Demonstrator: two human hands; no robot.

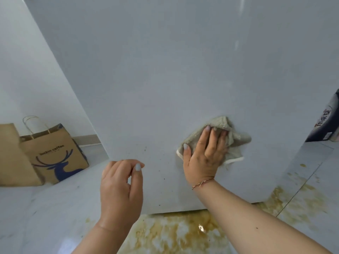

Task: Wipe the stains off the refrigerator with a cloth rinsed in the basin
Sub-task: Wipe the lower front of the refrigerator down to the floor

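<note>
Nearest, the left hand (122,189) hangs idle with loosely curled fingers, holding nothing, likely kept free for balance. Beyond it the right hand (205,153) lies flat, fingers spread, pressing the grey cloth (233,142) against the lower part of the refrigerator (165,79) side, so pressure covers the whole pad. Small dark specks (145,149) remain just left of the cloth

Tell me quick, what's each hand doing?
Left hand: loosely curled, holding nothing.
Right hand: fingers flat, pressing the cloth on the fridge.
</note>
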